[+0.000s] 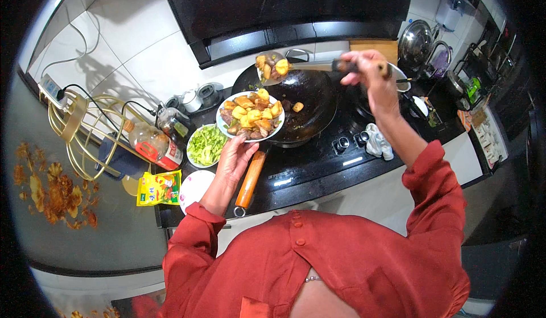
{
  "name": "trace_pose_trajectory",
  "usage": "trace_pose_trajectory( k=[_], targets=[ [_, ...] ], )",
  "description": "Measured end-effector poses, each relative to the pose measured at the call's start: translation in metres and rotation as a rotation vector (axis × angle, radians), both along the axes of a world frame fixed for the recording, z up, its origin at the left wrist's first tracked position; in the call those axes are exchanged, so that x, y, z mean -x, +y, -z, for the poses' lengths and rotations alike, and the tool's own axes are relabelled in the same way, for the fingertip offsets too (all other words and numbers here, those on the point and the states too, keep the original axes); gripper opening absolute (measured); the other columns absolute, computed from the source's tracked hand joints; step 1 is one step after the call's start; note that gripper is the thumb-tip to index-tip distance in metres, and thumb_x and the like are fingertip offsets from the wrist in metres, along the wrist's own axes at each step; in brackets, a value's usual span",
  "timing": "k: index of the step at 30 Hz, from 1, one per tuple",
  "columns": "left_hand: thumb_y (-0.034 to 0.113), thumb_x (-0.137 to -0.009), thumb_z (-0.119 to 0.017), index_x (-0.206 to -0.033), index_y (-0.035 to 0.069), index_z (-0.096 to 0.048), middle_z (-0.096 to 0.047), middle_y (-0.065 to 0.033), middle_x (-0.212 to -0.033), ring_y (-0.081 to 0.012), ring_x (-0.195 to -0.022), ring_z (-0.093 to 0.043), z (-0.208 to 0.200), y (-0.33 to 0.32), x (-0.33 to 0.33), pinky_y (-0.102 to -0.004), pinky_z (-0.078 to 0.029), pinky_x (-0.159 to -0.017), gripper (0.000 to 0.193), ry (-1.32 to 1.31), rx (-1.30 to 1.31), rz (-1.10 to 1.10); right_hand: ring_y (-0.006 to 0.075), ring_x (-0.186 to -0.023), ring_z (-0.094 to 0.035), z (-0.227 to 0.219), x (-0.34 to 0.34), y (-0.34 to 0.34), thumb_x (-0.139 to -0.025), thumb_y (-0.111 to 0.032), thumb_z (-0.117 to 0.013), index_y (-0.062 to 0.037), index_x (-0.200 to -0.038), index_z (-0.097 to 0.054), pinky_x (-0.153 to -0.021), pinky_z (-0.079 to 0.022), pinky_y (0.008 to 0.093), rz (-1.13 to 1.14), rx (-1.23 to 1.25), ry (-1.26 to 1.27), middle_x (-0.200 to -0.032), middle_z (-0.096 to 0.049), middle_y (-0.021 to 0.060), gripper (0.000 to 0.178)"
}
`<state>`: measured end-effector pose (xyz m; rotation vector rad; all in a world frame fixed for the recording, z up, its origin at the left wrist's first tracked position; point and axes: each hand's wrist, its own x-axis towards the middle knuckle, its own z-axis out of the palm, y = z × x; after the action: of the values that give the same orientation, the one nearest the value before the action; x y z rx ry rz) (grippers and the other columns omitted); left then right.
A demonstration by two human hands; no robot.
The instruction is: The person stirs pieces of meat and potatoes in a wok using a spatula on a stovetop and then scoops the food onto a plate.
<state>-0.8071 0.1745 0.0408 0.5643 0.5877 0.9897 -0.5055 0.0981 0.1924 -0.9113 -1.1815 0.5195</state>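
Note:
My left hand (232,161) grips the near edge of a white plate (280,127) from below. Chunks of yellow-brown fried food and pieces of meat (253,113) are heaped on it. In my right hand (372,79) is the dark handle of a metal spatula (313,66). Its blade, raised over the wok's far left side, carries several more chunks (274,67). The plate sits over the left rim of a black wok (311,99), whose wooden handle (250,178) points toward me. A single yellow chunk (297,107) lies inside the wok.
Left of the wok stand a plate of chopped green vegetables (206,145), an empty white plate (196,187), a yellow seasoning packet (158,188) and a large bottle (154,143). A white cloth (378,141) lies by the stove knobs (341,144). The dark range hood (290,11) overhangs the back.

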Motion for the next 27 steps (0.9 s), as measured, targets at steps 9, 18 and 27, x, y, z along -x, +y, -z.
trace_pose_trajectory(
  k=[9,18,27],
  targets=[
    [0.010,-0.079,-0.059,-0.102,0.003,-0.051,-0.056,-0.0098,-0.102,-0.0216,-0.094,-0.055,-0.008,0.042,-0.048,-0.0350,-0.050,-0.079,0.025,-0.083,-0.037,0.113,0.0198,-0.070,-0.050,0.060,0.075,-0.066,-0.061,-0.014,-0.067,-0.0114,-0.077,-0.054,-0.066,-0.037,0.0329,-0.311,-0.238,-1.391,-0.106,-0.056,0.0040,0.021],
    [0.003,-0.075,-0.055,-0.097,0.001,-0.052,-0.055,-0.0116,-0.101,-0.0248,-0.091,-0.055,0.004,0.052,-0.056,-0.0375,-0.048,-0.080,0.023,-0.177,0.026,0.148,0.0215,-0.081,-0.057,0.023,0.054,-0.066,-0.069,-0.004,-0.064,-0.0085,-0.081,-0.056,-0.067,-0.042,0.0312,-0.036,-0.273,-0.941,-0.103,-0.060,0.0072,0.016],
    [0.003,-0.072,-0.055,-0.094,0.001,-0.052,-0.057,-0.0110,-0.095,-0.0245,-0.086,-0.057,0.009,0.054,-0.053,-0.0369,-0.050,-0.075,0.022,-0.171,0.021,0.126,0.0208,-0.079,-0.057,0.012,0.054,-0.074,-0.063,-0.006,-0.064,-0.0103,-0.081,-0.056,-0.068,-0.041,0.0324,-0.202,-0.255,-1.135,-0.106,-0.058,0.0064,0.021]
  ],
)
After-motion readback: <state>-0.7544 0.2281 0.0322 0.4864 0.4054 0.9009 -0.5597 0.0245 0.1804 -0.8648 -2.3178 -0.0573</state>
